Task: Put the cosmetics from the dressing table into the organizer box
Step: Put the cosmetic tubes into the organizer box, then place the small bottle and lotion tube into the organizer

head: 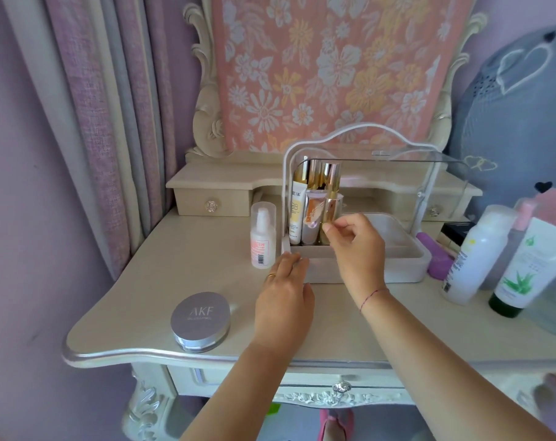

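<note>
Head view: the organizer box (394, 268), a white tray with its clear lid (407, 168) raised, sits at the centre of the cream tabletop (136, 300). Its left compartment holds upright cosmetics: a BB cream tube (295, 214), an orange-and-silver tube (311, 218) and several gold-capped bottles behind them. The right grip (358, 249), a bare hand, reaches over the tray's front wall and pinches a slim gold tube (331, 203) between thumb and forefinger, with the tube upright in that same left compartment. The left grip (284, 292) is released, its straight fingers resting on the box's front left corner; a ring shows on one finger.

Just left of the box stands a clear spray bottle (263, 235). A round silver AKF compact (201, 319) lies at the lower left of the tabletop. Right of the box are a purple item (437, 256), a white foam bottle (475, 259) and a white aloe tube (530, 265).
</note>
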Available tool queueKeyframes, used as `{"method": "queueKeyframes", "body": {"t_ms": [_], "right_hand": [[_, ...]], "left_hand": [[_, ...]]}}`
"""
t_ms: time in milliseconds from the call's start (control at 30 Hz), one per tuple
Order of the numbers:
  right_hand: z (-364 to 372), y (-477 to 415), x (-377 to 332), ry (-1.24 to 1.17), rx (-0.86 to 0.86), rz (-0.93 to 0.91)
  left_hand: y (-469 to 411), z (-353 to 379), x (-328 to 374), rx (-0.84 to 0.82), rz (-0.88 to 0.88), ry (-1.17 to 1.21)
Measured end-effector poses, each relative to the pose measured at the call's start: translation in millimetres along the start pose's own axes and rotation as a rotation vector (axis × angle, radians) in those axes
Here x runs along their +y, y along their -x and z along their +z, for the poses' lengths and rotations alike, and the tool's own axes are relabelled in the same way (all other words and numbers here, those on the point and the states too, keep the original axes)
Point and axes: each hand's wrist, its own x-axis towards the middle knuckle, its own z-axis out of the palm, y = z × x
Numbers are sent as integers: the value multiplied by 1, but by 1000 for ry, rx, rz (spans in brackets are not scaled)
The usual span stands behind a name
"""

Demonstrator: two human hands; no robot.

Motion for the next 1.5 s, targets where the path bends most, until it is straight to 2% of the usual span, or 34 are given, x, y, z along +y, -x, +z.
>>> {"method": "queueKeyframes", "body": {"t_ms": [267, 433, 533, 667, 800, 1033, 1367, 1500], "right_hand": [[-71, 27, 20, -19, 107, -10], [-120, 30, 31, -64, 225, 21], [-144, 33, 40, -4, 316, 12], [-157, 26, 49, 40, 399, 1], [-150, 17, 60, 66, 343, 73], [-141, 6, 80, 36, 278, 282], [-143, 20, 75, 57, 196, 211], [-132, 29, 54, 2, 185, 117]], "left_hand": [[-3, 7, 4, 11, 6, -35], [-6, 29, 37, 11, 116, 1], [-10, 45, 58, -14, 167, 24], [-19, 62, 73, -86, 196, -58], [-23, 64, 68, -111, 165, -155], [-29, 54, 50, -84, 176, -87], [-31, 48, 40, 13, 157, 57], [-28, 47, 37, 26, 149, 58]]}}
